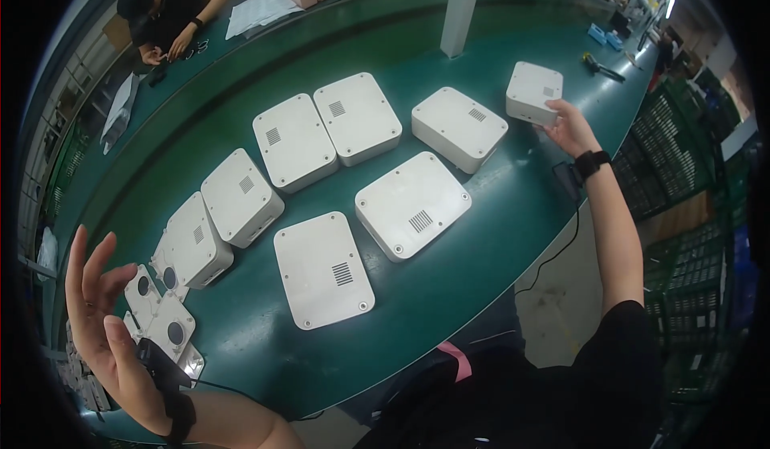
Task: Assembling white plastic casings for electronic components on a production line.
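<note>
At the far right of the green table, my right hand (571,130) grips the near corner of a white plastic box (531,86), thumb by its top edge. My left hand (112,325) is raised at the left with its fingers spread, holding nothing. Below and behind it lie flat white parts (172,317) with round dark discs. Similar white boxes with slotted vents and screw holes rest across the table. One box (321,273) lies near the front edge, another (413,207) beside it, and a third (459,128) closest to the held one. Cables trail from dark devices strapped at both wrists.
Two more boxes (295,140) touch side by side further back. A grey post (461,16) rises from the table's far side. Across it, a person (172,16) works with small items. Pliers (601,67) and blue pieces (605,36) lie at the far right; green crates (666,160) stand beyond the edge.
</note>
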A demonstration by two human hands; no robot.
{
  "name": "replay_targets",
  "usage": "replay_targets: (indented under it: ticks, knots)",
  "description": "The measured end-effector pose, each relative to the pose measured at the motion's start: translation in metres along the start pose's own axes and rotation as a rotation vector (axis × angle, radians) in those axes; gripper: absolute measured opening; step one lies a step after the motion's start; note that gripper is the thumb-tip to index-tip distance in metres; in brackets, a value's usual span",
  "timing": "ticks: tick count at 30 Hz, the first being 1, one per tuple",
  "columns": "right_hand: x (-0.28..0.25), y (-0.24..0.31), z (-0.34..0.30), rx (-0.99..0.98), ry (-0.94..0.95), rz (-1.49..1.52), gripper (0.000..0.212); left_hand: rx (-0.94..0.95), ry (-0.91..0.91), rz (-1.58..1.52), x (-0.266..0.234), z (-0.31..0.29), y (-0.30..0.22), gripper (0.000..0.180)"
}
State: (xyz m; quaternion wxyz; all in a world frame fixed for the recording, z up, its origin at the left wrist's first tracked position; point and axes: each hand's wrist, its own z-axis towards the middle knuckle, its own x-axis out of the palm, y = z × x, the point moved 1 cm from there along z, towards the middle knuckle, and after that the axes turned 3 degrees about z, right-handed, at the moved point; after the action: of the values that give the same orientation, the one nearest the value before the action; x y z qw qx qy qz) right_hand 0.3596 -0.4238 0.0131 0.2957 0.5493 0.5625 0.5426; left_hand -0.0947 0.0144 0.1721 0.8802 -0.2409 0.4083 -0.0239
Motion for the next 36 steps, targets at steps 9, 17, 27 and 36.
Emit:
replay_targets:
  ticks: [9,17,27,36]
  knots:
    - [-0.016,-0.004,0.044,0.024,-0.252,-0.23,0.059,0.011,0.005,-0.025,-0.006,-0.011,-0.01,0.063]
    - [-0.044,-0.024,0.099,0.052,-0.169,-0.471,0.062,-0.057,-0.062,0.019,-0.04,-0.026,-0.004,0.06]
    - [-0.134,0.008,0.165,-0.156,-0.395,-1.289,0.062,-0.202,-0.422,0.108,-0.062,-0.071,0.018,0.028]
    - [0.143,0.026,-0.062,-1.026,0.208,-1.112,0.048,-1.067,-0.089,0.358,-0.044,-0.173,0.136,0.044]
